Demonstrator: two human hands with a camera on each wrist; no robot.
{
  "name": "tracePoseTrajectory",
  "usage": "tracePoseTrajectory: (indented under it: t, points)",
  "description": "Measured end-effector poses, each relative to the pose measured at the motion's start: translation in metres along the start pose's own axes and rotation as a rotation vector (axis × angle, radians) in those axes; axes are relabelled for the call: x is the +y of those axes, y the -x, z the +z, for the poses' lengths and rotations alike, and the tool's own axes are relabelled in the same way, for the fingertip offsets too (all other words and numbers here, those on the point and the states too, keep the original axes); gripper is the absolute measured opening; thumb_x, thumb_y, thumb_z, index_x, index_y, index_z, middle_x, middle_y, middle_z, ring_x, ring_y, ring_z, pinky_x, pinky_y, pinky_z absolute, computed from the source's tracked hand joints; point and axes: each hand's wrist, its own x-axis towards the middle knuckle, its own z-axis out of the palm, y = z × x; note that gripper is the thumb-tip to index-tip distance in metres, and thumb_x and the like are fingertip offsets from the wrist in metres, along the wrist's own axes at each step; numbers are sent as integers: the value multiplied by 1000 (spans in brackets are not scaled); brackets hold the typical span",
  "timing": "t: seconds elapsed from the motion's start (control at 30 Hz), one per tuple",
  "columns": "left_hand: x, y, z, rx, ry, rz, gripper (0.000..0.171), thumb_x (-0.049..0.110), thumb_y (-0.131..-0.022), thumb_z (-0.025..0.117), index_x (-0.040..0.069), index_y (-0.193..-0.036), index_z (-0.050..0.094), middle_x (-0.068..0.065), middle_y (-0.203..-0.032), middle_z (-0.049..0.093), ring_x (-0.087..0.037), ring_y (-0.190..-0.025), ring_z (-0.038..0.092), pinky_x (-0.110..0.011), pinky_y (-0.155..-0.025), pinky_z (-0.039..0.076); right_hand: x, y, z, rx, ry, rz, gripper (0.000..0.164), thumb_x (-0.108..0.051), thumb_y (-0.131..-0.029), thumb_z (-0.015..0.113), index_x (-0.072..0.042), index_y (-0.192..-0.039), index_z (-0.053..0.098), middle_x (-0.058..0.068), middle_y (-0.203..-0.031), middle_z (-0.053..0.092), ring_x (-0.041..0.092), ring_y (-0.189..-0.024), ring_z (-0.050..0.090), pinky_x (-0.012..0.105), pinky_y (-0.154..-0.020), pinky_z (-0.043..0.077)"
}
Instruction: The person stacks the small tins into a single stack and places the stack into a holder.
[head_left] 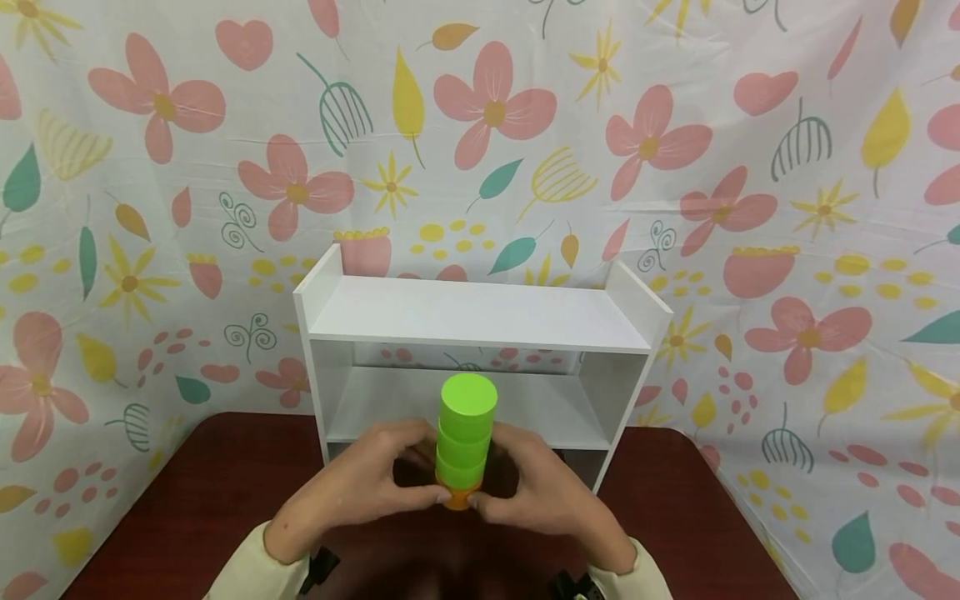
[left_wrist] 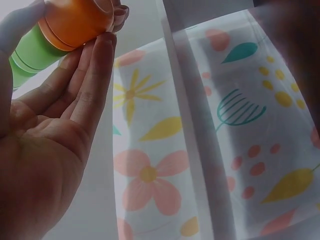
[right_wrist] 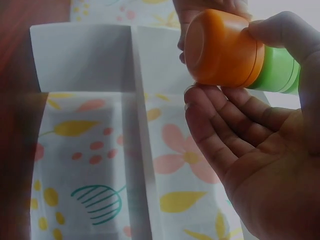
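A stack of cup-like pieces stands upright between both hands, with several green pieces (head_left: 462,429) on top and an orange piece (head_left: 459,497) at the bottom. My left hand (head_left: 375,475) grips the stack low on its left side, its thumb at the orange piece. From the other side my right hand (head_left: 536,487) holds the same lower part between thumb and fingers. The right wrist view shows the rounded underside of the orange piece (right_wrist: 220,47), with the right thumb on one side and fingertips on the other. In the left wrist view, left fingers (left_wrist: 97,65) touch the orange piece (left_wrist: 77,20).
Just beyond the hands stands a white shelf unit (head_left: 480,312) with a top board and a lower board (head_left: 405,404). It is on a dark red table (head_left: 247,467). Behind hangs a white cloth (head_left: 555,192) printed with flowers and leaves.
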Motion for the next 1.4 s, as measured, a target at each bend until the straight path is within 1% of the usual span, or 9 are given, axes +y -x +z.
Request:
tracePoseTrajectory:
  t: [0.1, 0.27, 0.47, 0.63, 0.77, 1.0, 1.2, 1.3, 1.4]
  points:
    - [2, -3, -3, 7, -3, 23, 39, 37, -95, 83, 27, -129, 67, 8, -118, 72, -11, -102, 73, -34, -89, 63, -1, -3, -3, 1, -4, -2, 58, -8, -86, 80, -27, -137, 60, -8, -122, 69, 14, -105, 68, 36, -90, 60]
    - [4, -7, -8, 18, -8, 54, 41, 34, -95, 83, 25, -131, 66, 8, -119, 72, -11, -103, 73, -36, -89, 63, -4, -9, -10, -4, -23, 0, 62, -5, -85, 80, -28, -139, 59, -7, -125, 69, 15, -111, 69, 38, -94, 61]
    - [5, -11, -14, 27, -39, 43, 42, 34, -94, 84, 25, -131, 67, 10, -119, 72, -10, -102, 73, -35, -90, 63, -5, -14, -15, -13, -15, -6, 61, -5, -86, 80, -26, -139, 60, -7, -127, 68, 16, -114, 69, 40, -95, 61]
    - [7, -16, -17, 33, -80, 59, 40, 34, -94, 84, 24, -129, 67, 11, -117, 72, -8, -100, 73, -32, -90, 62, -8, -17, -21, 0, 20, -30, 61, -6, -85, 80, -27, -138, 61, -9, -126, 69, 14, -110, 70, 38, -93, 61]
    - [11, -20, -21, 30, -91, 73, 40, 35, -94, 84, 24, -130, 67, 11, -116, 72, -8, -100, 73, -31, -91, 61, -11, -20, -26, 7, 38, -35, 60, -7, -85, 80, -28, -137, 61, -10, -124, 70, 12, -108, 70, 37, -93, 60]
    - [20, -26, -28, 29, -103, 87, 39, 33, -94, 84, 25, -129, 68, 12, -115, 73, -7, -99, 73, -31, -91, 61, -18, -25, -34, 7, 43, -55, 54, -7, -87, 80, -25, -136, 63, -8, -123, 70, 12, -105, 70, 36, -91, 60]
    - [23, -29, -33, 25, -102, 98, 39, 31, -94, 84, 23, -129, 68, 12, -114, 73, -8, -98, 73, -31, -91, 61, -22, -28, -39, 0, 55, -51, 50, -10, -89, 81, -23, -134, 64, -7, -121, 71, 13, -104, 70, 37, -90, 61]
    - [25, -32, -35, 24, -101, 112, 40, 29, -94, 84, 23, -130, 68, 11, -115, 73, -8, -99, 73, -31, -91, 62, -23, -31, -42, -1, 70, -40, 50, -11, -89, 81, -23, -134, 64, -7, -120, 71, 12, -103, 70, 37, -90, 61]
    - [27, -33, -38, 24, -102, 113, 42, 29, -94, 85, 22, -131, 67, 11, -116, 73, -8, -99, 73, -31, -91, 61, -25, -33, -45, -1, 84, -32, 51, -11, -87, 81, -23, -134, 64, -8, -120, 71, 11, -102, 70, 36, -90, 60]
